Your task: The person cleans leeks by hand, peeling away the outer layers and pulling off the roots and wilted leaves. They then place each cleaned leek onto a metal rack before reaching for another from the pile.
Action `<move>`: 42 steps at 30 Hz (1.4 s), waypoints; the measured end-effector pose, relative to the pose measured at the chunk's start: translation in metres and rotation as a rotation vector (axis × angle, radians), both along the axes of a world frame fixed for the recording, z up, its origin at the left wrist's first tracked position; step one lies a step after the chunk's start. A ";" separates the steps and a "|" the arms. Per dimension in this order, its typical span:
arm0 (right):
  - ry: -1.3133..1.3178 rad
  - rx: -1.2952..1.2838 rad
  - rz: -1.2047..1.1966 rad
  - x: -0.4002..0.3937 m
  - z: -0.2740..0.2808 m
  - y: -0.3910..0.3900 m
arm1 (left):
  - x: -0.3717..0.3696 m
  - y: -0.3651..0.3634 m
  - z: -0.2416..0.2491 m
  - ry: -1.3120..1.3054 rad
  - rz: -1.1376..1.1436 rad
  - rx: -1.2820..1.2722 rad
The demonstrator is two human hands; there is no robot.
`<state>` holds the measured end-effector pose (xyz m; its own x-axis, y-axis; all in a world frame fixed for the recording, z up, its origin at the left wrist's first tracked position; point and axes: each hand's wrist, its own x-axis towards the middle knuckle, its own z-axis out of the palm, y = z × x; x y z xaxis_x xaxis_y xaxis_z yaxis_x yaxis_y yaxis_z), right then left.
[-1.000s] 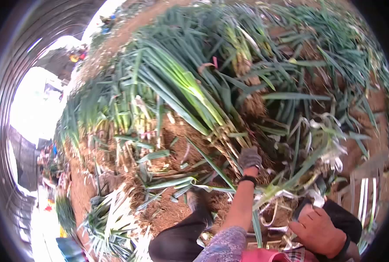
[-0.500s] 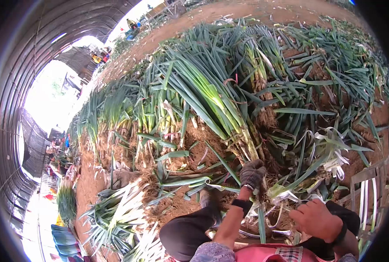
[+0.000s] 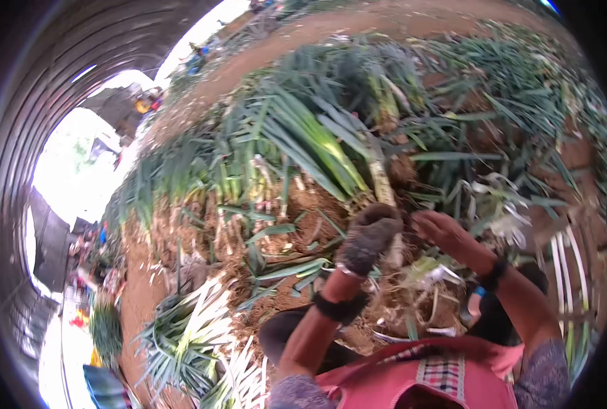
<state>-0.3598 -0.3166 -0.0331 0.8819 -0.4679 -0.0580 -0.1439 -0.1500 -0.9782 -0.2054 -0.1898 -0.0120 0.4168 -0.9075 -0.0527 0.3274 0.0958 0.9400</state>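
Note:
My left hand (image 3: 370, 237), in a dirty dark glove, is closed around the lower stalk of a leek (image 3: 380, 178) in the middle of the view. The leek's green leaves point up and away, and its roots hang below the glove. My bare right hand (image 3: 445, 234) is just right of the stalk, its fingers drawn together near it. Whether those fingers hold anything is too small to tell. Beyond my hands, more leeks (image 3: 317, 140) lie with their leaves pointing away.
Cleaned leeks (image 3: 198, 313) with white stems lie at the lower left. Peeled leaf scraps (image 3: 504, 211) are on the soil to the right, near white strips (image 3: 561, 262). Leek rows (image 3: 180, 170) stretch left, beside a curved tunnel wall (image 3: 17, 136).
My left hand has moved up and left, now gripping higher on the stalk. My right hand has come up and inward from the lower right, close to the leek.

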 end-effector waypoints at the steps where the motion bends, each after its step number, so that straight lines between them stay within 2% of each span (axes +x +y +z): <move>1: -0.064 0.289 0.032 0.005 -0.011 -0.002 | -0.007 0.010 0.013 -0.070 0.000 0.046; 2: -0.143 0.574 0.057 0.012 -0.026 -0.006 | -0.014 0.021 0.027 -0.141 -0.001 0.092; 4: -0.218 0.931 0.173 0.036 -0.060 -0.013 | -0.024 0.036 0.038 -0.218 -0.049 0.167; 5: -0.220 1.018 0.115 0.036 -0.017 0.003 | -0.027 0.041 0.035 -0.235 -0.086 0.193; 7: -0.335 0.891 0.205 0.054 -0.042 0.002 | -0.037 0.048 0.031 -0.349 -0.094 0.207; 9: -0.459 0.058 0.157 0.085 -0.103 -0.005 | -0.041 0.054 0.029 -0.418 -0.084 0.229; 11: -0.536 -0.414 0.108 0.094 -0.109 -0.003 | -0.041 0.056 0.026 -0.443 -0.070 0.262; 12: -0.576 -0.466 0.088 0.097 -0.109 -0.002 | -0.041 0.058 0.030 -0.457 -0.068 0.272; 15: -0.519 0.242 0.035 0.105 -0.102 0.006 | -0.040 0.063 0.018 -0.752 -0.017 0.174; 16: -0.462 0.554 0.041 0.103 -0.099 0.004 | -0.042 0.063 0.013 -0.820 -0.025 0.201; 18: -0.384 0.865 0.108 0.085 -0.043 0.008 | -0.048 0.063 0.005 -0.751 -0.043 0.201; 19: -0.368 0.645 0.127 0.073 -0.019 0.011 | -0.050 0.063 -0.001 -0.719 -0.048 0.201; 20: -0.354 0.421 0.151 0.063 0.003 0.012 | -0.049 0.062 -0.017 -0.682 -0.043 0.035; 21: -0.345 0.196 0.187 0.059 0.018 0.013 | -0.053 0.062 -0.012 -0.503 -0.067 -0.010; 22: -0.364 0.453 0.131 0.062 0.026 0.017 | -0.053 0.057 -0.016 -0.288 -0.086 0.009; 23: -0.367 0.715 0.084 0.064 0.031 0.022 | -0.045 0.057 -0.004 -0.408 -0.045 -0.012; 24: -0.423 0.725 0.132 0.061 0.040 0.027 | -0.037 0.058 0.008 -0.528 0.004 -0.028; 25: -0.475 0.738 0.170 0.056 0.044 0.029 | -0.033 0.060 0.030 -0.976 0.100 -0.056; 26: -0.474 0.717 0.199 0.058 0.038 0.026 | -0.018 0.061 0.025 -0.533 0.144 -0.061; 28: -0.495 0.712 0.210 0.058 0.040 0.036 | 0.025 0.062 0.013 -0.750 0.173 0.059; 30: -0.414 0.437 0.296 0.054 0.040 0.039 | 0.066 0.055 0.004 -0.828 0.201 0.060; 31: -0.371 0.297 0.334 0.052 0.039 0.038 | 0.082 0.045 -0.006 -0.244 0.224 -0.086; 33: -0.278 0.204 0.369 0.049 0.033 0.041 | 0.081 0.034 0.015 0.253 0.288 -0.286; 34: -0.225 0.123 0.367 0.048 0.025 0.043 | 0.072 0.031 0.028 0.165 0.347 -0.341; 36: -0.106 -0.107 0.334 0.047 0.004 0.046 | 0.045 0.035 0.063 0.118 0.479 -0.250; 38: -0.029 -0.192 0.306 0.051 -0.002 0.039 | 0.048 0.031 0.041 0.157 0.446 -0.360; 39: 0.013 -0.230 0.292 0.052 -0.002 0.035 | 0.048 0.034 0.032 -0.356 0.407 -0.258; 40: -0.044 -0.119 0.292 0.055 -0.004 0.029 | 0.046 0.037 0.027 -1.065 0.513 -0.042; 41: -0.085 -0.090 0.277 0.057 0.000 0.026 | 0.042 0.042 0.026 -1.531 0.681 0.030; 42: -0.129 -0.060 0.266 0.057 0.008 0.025 | 0.042 0.041 0.023 -1.515 0.633 0.050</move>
